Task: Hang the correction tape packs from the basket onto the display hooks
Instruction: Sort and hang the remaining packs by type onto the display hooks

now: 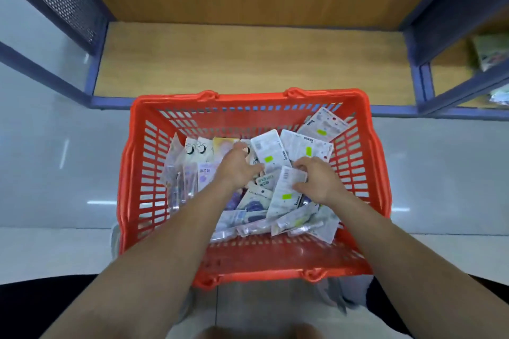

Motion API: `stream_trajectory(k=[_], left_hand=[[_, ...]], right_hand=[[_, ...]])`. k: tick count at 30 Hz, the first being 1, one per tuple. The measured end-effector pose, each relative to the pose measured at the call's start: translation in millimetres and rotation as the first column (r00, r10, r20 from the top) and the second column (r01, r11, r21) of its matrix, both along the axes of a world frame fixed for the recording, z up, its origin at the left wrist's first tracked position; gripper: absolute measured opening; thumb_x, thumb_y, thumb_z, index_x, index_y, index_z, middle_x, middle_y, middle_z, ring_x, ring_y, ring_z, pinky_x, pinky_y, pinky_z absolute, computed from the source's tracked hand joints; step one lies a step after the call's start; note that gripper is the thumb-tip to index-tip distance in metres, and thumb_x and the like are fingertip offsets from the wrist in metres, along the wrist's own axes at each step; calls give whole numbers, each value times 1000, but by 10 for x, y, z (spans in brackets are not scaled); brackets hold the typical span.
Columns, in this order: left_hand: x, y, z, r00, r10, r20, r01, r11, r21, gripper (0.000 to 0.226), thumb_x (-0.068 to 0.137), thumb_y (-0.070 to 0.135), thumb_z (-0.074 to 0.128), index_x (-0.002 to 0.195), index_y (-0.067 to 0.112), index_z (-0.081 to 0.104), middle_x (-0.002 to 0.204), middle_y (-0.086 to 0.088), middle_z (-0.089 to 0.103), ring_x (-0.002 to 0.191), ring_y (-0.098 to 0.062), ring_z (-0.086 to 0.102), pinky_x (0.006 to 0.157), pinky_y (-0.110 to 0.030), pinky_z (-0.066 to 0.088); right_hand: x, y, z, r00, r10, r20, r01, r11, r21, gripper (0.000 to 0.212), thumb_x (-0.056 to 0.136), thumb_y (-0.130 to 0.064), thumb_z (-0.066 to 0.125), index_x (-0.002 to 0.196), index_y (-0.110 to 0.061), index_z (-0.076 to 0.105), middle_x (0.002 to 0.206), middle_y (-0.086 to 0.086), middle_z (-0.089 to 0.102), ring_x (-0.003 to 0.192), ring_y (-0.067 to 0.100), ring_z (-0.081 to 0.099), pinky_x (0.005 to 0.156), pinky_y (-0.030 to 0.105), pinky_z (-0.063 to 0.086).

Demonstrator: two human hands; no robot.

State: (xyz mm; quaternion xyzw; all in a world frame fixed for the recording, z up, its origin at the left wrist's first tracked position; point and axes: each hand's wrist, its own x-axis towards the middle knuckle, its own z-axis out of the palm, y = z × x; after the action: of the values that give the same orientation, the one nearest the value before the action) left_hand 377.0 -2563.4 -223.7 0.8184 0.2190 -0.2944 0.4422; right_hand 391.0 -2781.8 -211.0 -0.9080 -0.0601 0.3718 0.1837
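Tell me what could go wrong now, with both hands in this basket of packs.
The packs lie loosely heaped in the basket, so lifting the white pack that your right hand pinches may drag neighbours along. Your left hand is among mixed designs, so you might grab a wrong product.

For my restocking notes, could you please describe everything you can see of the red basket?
The red basket is slotted plastic, with handle mounts on its far and near rims. It stands on the pale floor before the wooden shelf, partly filled with loose packs. Inside it, the left hand touches the packs and the right hand holds a white pack.
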Motion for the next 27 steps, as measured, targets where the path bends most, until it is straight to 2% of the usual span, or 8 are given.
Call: stream_trajectory(k=[5,9,11,14,18,22,25,27], left_hand=[[164,-77,-205,992,116,41,-112,989,-98,72,85,9,82,144,4,41,117,-3,59,107,-17,55,80,-18,37],[197,-126,-317,979,184,87,-165,967,-195,41,89,7,77,121,10,53,97,8,56,95,-18,57,71,-25,48],[212,-129,-332,972,218,87,-189,947,-259,23,94,13,73,107,11,54,99,2,60,92,-20,59,85,-39,55],[200,-96,-289,971,237,37,-210,916,-341,17,100,21,65,104,10,53,113,-15,68,103,-25,63,102,-50,49],[159,-17,-192,964,249,98,-190,895,-403,19,101,25,65,106,12,52,107,-16,65,97,-23,59,96,-45,48],[120,37,-19,954,257,155,-175,896,-408,25,93,43,69,116,43,63,123,-2,69,117,-24,65,102,-46,53],[79,124,72,959,254,126,-178,886,-429,44,81,47,75,123,35,67,121,0,72,111,-19,70,92,-54,59],[53,163,97,968,236,86,-182,897,-403,53,77,33,86,126,31,64,120,0,71,104,-19,72,79,-58,62]], right_hand=[[2,-45,-168,998,-56,42,55,998,19,25,93,-27,70,114,-16,62,117,6,52,111,27,55,79,32,37],[-18,-32,-207,961,-236,143,214,965,151,23,98,-25,64,118,-14,59,115,0,60,103,22,60,76,33,41],[-11,-23,-193,934,-317,166,275,933,234,26,101,-23,62,125,-14,55,110,-4,61,90,16,60,76,34,45],[15,29,-189,904,-391,172,314,881,354,23,103,-19,59,125,-20,53,94,-1,64,69,16,58,67,31,42],[109,180,-105,883,-422,206,287,832,474,24,102,-11,61,124,-19,58,114,-4,62,79,10,58,70,20,43],[212,361,-9,890,-426,160,275,783,557,24,98,-8,65,107,-29,59,101,-13,66,82,11,65,74,37,55],[279,465,12,889,-441,121,296,757,582,26,97,-8,66,108,-31,61,104,-10,69,89,13,67,80,42,58],[309,537,31,898,-420,127,277,767,579,26,96,-9,68,112,-29,63,110,-7,68,96,13,65,86,44,57]])
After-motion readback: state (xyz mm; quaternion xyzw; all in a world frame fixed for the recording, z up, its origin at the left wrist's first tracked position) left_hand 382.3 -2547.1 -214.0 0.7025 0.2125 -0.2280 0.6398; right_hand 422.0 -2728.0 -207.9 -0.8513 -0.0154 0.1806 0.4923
